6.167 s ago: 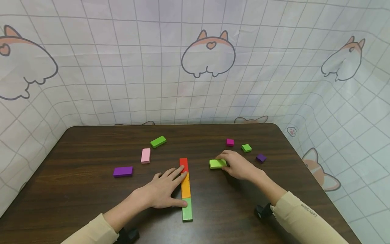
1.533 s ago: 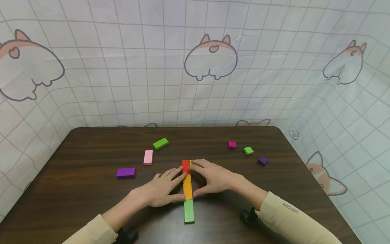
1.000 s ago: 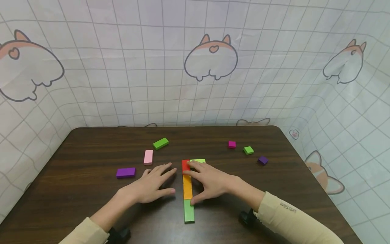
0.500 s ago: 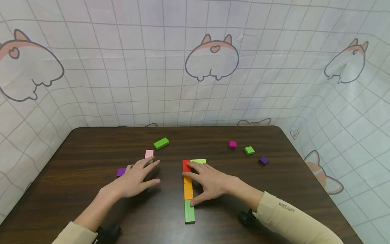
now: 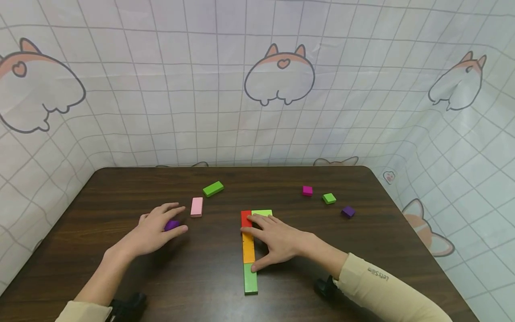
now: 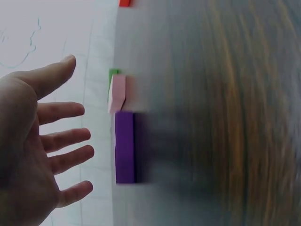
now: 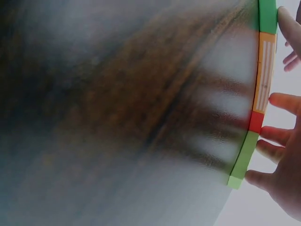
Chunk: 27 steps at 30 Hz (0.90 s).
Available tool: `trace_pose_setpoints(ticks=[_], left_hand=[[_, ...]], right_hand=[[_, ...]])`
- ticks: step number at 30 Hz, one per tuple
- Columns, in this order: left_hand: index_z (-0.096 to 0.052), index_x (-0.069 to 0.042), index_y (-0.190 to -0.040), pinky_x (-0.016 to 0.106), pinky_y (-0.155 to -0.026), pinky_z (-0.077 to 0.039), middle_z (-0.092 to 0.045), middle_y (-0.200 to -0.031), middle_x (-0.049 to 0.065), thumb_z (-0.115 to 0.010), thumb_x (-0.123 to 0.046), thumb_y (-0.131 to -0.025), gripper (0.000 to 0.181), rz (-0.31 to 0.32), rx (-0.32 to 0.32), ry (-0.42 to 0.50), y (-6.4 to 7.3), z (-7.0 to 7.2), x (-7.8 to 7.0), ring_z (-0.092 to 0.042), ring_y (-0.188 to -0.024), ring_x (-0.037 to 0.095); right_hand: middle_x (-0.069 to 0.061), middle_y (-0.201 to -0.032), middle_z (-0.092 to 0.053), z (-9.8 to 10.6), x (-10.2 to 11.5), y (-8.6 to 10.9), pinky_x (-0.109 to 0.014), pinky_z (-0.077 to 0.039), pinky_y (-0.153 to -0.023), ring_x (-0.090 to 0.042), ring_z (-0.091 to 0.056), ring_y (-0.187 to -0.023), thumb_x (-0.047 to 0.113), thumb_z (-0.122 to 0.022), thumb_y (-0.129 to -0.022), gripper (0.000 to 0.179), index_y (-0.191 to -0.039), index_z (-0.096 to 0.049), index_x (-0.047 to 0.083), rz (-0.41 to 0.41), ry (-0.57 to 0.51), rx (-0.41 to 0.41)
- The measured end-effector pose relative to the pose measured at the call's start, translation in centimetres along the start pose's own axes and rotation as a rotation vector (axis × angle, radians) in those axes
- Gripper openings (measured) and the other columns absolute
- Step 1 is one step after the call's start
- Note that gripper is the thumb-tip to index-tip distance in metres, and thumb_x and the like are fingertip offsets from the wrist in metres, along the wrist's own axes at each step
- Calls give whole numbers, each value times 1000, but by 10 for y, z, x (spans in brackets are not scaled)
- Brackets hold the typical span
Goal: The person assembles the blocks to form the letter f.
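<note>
My left hand [image 5: 150,230] hovers over a purple block [image 5: 171,225], partly covering it in the head view. In the left wrist view its fingers are spread and stand apart from the block. My right hand [image 5: 281,239] lies spread across a line of blocks, fingertips at the red block [image 5: 244,215] and thumb at the green block [image 5: 251,281]. Between those two sits an orange block [image 5: 248,252]. A lime block [image 5: 262,212] extends rightward from the red one, partly behind the right fingers.
A pink block [image 5: 196,207] and a green block [image 5: 213,188] lie to the left at the back. Toward the right are a magenta block [image 5: 307,191], a small green block [image 5: 329,198] and a dark purple block [image 5: 348,212]. All rest on a dark wooden table [image 5: 209,286].
The lime block came left to the red block in my right hand, which then relaxed over the line. My left hand left the line and moved left to the purple block.
</note>
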<state>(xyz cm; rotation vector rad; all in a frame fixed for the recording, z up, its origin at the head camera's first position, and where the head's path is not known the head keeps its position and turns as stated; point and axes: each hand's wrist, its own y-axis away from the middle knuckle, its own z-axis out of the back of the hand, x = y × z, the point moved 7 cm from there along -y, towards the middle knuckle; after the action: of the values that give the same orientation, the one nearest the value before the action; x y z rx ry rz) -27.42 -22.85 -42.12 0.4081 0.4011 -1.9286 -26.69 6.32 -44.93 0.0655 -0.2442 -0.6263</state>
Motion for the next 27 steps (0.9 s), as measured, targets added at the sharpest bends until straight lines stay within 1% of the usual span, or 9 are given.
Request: trace_pose_setpoints(ticks=[4,9,13,20,27], left_hand=[[-56,0,-144,75,-93,-28,-46,-149,26,-68,-43,-98,64,19,-17,-30,3,6,10,-41,-135,50],[-57,2,-142,72,-88,-32,-48,-145,28,-70,-43,-97,66,41,-7,-45,6,8,24,-43,-133,51],[-60,3,-138,72,-86,-34,-51,-139,28,-75,-40,-94,64,51,9,-44,9,9,33,-46,-129,51],[-68,0,-127,74,-85,-38,-61,-125,20,-83,-34,-88,54,43,37,-46,11,9,41,-54,-120,50],[-70,-1,-125,64,-91,-46,-64,-121,16,-82,-23,-88,45,21,43,-4,9,6,44,-59,-116,45]], right_hand=[[-12,-167,-21,0,-1,0,-53,-19,-121,-27,-19,-154,76,-65,-85,102,-163,-32,20,-1,2,1],[-11,-167,-21,0,-1,0,-54,-17,-121,-25,-18,-154,76,-65,-85,102,-163,-32,19,-4,0,6],[-12,-167,-22,1,1,0,-54,-19,-121,-25,-19,-153,75,-66,-84,103,-162,-32,17,-3,-6,1],[-11,-167,-21,0,0,-1,-55,-18,-121,-24,-19,-154,76,-66,-84,104,-162,-32,17,-10,-9,5],[-11,-167,-21,0,-1,-2,-54,-18,-121,-24,-19,-154,77,-65,-84,104,-162,-33,16,-15,-6,10]])
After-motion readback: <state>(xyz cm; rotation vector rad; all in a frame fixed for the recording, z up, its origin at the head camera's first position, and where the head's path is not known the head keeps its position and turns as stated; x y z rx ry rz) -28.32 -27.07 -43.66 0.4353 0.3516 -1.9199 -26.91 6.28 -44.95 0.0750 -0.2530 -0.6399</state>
